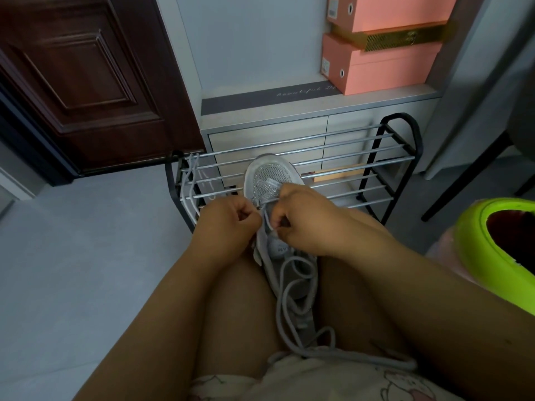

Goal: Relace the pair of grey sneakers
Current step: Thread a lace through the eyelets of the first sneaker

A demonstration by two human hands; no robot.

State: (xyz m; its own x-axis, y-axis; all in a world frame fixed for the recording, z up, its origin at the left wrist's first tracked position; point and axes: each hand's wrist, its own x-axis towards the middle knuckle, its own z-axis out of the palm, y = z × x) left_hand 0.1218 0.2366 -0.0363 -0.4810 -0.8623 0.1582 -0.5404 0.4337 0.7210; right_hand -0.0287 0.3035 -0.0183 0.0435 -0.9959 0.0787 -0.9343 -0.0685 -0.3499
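Grey sneaker [267,178] sits wedged between the knees, toe out toward the shoe rack [347,169] — probably to pin it so both hands stay free. Left hand [228,224] pinches the lace [292,285] at the lowest eyelets; right hand [307,224] curls round the other strand. Slack trails down into the lap. A spare lace [188,180] hangs off the rack's left end — likely the second shoe's. Second sneaker not visible.

Dim, bluish indoor light; soft focus, wide-angle bending at edges.
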